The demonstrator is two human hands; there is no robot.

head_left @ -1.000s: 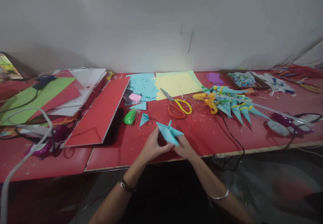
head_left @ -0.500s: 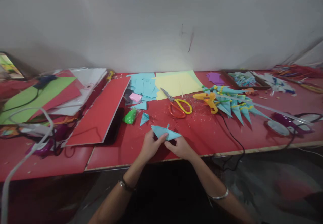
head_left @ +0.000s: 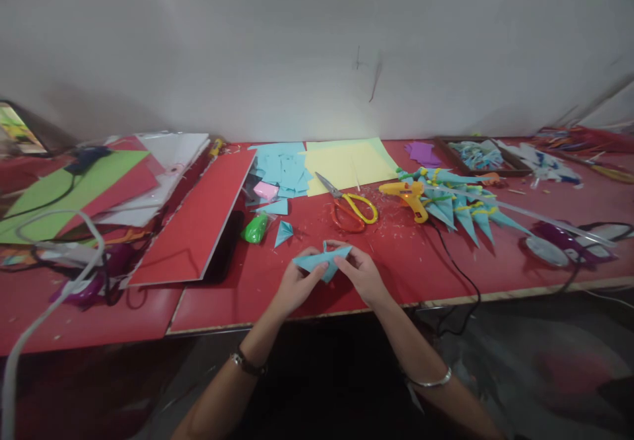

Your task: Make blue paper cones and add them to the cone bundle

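Observation:
A folded light-blue paper piece (head_left: 317, 261) is pinched between both hands above the front part of the red table. My left hand (head_left: 297, 283) grips its left side, thumb on top. My right hand (head_left: 362, 275) holds its right side, the thumb pressed near the middle. Just beyond lie a small blue folded triangle (head_left: 284, 234), a green bag (head_left: 255, 228) and scissors (head_left: 349, 203) with red and yellow handles. A yellow glue gun (head_left: 407, 197) rests to the right, beside a blue folded-paper model (head_left: 460, 205) with yellow trim.
Blue paper squares (head_left: 284, 170) and yellow sheets (head_left: 347, 162) lie at the back. A red board (head_left: 195, 225) leans at the left. On the right are a tray (head_left: 515, 168) and a purple glue gun (head_left: 559, 235). A black cord (head_left: 458, 265) hangs over the front edge.
The blue folded paper has turned slightly, its right end now raised and its left end lower. My right hand has moved up along it, thumb shifted onto the paper.

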